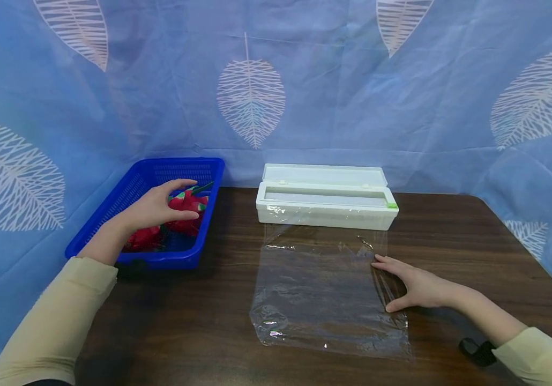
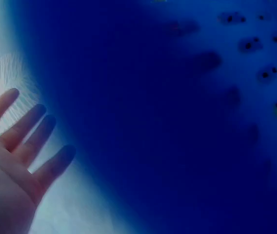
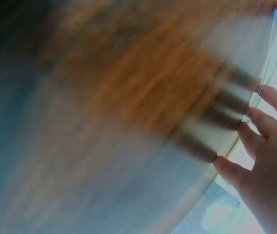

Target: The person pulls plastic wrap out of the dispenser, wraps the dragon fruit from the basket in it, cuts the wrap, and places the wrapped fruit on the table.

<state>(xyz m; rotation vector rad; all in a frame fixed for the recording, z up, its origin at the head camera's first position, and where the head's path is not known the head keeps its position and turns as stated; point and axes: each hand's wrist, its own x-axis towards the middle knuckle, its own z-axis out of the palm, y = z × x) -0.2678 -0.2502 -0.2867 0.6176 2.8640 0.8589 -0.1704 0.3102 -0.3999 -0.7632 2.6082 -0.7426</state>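
In the head view my left hand (image 1: 156, 206) reaches over the blue basket (image 1: 172, 260), thumb and fingers spread apart. Right by its fingertips lie red dragon fruits with green tips (image 1: 191, 202), partly covered by the hand. The left wrist view shows spread fingers (image 2: 33, 126) beside the basket's blurred blue wall. My right hand (image 1: 413, 284) rests at the right edge of a clear sheet of plastic wrap (image 1: 314, 295), with its fingers spread. In the right wrist view its fingertips (image 3: 225, 165) touch down on the surface.
At the back of the table (image 1: 449, 230) stands a white wrap dispenser (image 1: 324, 217), lid raised, with a green piece (image 1: 392, 205) at its right end. The wrap runs from its front. A black strap (image 1: 478, 351) lies near the right forearm. Behind hangs a blue leaf-patterned cloth (image 1: 305, 107).
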